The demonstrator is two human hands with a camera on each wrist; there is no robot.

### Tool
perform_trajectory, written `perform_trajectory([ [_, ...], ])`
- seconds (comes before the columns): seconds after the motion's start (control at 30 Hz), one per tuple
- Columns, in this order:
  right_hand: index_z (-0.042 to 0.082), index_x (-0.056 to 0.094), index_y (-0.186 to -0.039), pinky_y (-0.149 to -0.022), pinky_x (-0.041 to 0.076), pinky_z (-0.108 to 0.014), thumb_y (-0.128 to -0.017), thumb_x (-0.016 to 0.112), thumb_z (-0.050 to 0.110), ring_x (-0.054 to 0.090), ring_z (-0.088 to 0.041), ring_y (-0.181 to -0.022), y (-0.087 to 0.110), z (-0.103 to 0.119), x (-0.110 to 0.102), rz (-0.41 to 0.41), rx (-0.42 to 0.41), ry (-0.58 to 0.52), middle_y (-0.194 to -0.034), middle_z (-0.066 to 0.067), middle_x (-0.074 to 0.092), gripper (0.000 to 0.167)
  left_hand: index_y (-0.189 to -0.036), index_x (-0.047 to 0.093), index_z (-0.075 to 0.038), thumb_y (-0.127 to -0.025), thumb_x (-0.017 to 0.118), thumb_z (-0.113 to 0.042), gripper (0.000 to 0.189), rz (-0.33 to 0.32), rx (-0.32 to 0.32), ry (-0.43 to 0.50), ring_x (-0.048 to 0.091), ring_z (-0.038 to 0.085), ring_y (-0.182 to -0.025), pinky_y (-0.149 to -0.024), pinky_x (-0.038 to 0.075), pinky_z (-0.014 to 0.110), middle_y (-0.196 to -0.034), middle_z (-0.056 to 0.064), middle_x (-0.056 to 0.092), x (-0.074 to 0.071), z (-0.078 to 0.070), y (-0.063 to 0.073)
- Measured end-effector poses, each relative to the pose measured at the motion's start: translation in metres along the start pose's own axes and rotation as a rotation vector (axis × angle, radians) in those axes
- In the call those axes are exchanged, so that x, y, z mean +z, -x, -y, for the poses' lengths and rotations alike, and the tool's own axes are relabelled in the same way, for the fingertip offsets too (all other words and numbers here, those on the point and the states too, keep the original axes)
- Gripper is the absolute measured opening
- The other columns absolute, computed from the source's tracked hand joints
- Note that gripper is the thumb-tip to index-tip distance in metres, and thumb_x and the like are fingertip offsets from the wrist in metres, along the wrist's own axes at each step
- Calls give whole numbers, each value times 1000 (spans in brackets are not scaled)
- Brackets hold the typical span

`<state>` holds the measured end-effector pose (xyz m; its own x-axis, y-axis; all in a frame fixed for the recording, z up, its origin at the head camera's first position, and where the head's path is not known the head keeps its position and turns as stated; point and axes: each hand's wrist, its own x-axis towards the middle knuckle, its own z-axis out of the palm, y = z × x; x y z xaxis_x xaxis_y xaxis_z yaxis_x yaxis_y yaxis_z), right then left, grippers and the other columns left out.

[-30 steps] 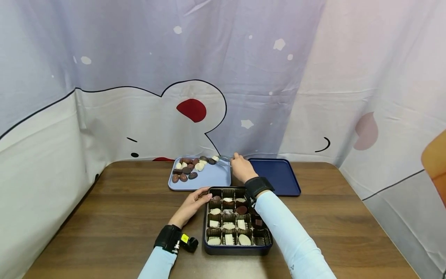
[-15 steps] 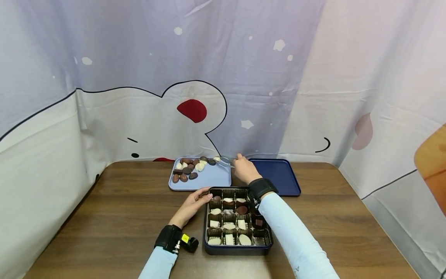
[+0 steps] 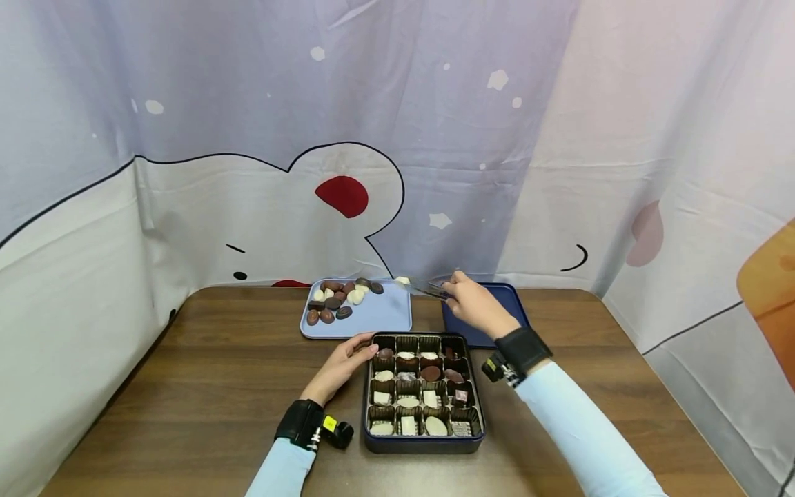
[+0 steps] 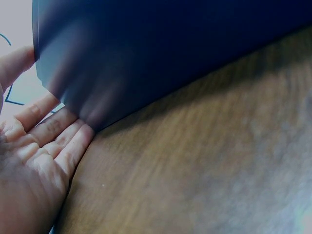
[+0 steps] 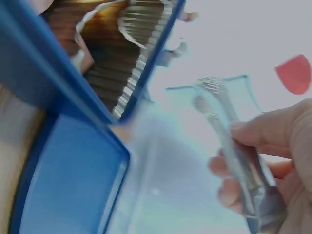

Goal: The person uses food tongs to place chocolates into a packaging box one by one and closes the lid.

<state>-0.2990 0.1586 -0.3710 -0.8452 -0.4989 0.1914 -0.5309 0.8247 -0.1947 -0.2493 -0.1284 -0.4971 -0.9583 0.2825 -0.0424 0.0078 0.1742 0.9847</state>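
Observation:
My right hand (image 3: 477, 304) grips metal tongs (image 3: 430, 290) over the gap between the two trays. At their tips is a small white chocolate (image 3: 403, 280), above the right edge of the light blue tray (image 3: 380, 319). In the right wrist view the tongs (image 5: 226, 122) lie between thumb and fingers; the chocolate is washed out there. My left hand (image 3: 338, 368) rests against the back left corner of a dark blue box (image 3: 424, 445), thumb at its rim. The left wrist view has its fingers (image 4: 53, 126) nearly straight, touching the box wall (image 4: 161, 48).
Several brown, dark and white chocolates (image 3: 333, 303) lie on the left part of the light blue tray. Many of the box's divided compartments hold chocolates. A dark blue tray or lid (image 3: 509, 298) lies behind the box. A patterned curtain (image 3: 435, 138) hangs behind the wooden table (image 3: 217, 386).
My right hand has moved right with the tongs, drawing the white chocolate away from the others and uncovering the box's right column. My left hand and the box have stayed put.

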Motion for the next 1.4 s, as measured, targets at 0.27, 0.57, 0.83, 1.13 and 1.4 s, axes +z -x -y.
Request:
perform_trajectory([
  [0.27, -8, 61, -121, -59, 33, -24, -89, 62, 3, 39, -12, -69, 59, -6, -45, 37, -46, -36, -86, -5, 46, 34, -141, 47, -16, -94, 59, -35, 52, -3, -5, -4, 40, 31, -133, -109, 30, 54, -146, 12, 42, 1, 3, 0],
  [0.57, -5, 71, -96, -57, 33, -19, -82, 67, -1, 51, -10, -72, 125, 10, -79, 102, -101, -61, -83, 1, 50, 15, -142, 45, -15, -94, 58, -37, 54, 2, 8, -16, 33, 33, -138, -112, 26, 55, -150, 14, 37, 2, 2, 1],
  [0.83, -3, 72, -97, -56, 41, -19, -82, 68, 2, 56, -5, -74, 168, 20, -86, 171, -76, -105, -93, -2, 54, 16, -142, 44, -13, -95, 58, -35, 54, 7, 16, -5, 31, 33, -139, -114, 22, 54, -151, 14, 35, 2, 0, 1],
  [1.13, -7, 70, -105, -56, 34, -16, -79, 65, -6, 38, 7, -69, 186, 21, -80, 223, -141, -173, -84, 12, 44, 26, -142, 45, -13, -95, 58, -34, 53, 1, 19, -8, 30, 33, -140, -113, 24, 54, -152, 13, 34, 1, 1, 0],
  [1.4, -8, 69, -109, -56, 34, -16, -79, 64, -5, 38, 6, -70, 188, 21, -77, 273, -116, -226, -85, 13, 47, 30, -142, 45, -14, -95, 58, -33, 52, -1, 22, 0, 31, 33, -139, -113, 24, 54, -151, 13, 35, 1, 2, -1],
])
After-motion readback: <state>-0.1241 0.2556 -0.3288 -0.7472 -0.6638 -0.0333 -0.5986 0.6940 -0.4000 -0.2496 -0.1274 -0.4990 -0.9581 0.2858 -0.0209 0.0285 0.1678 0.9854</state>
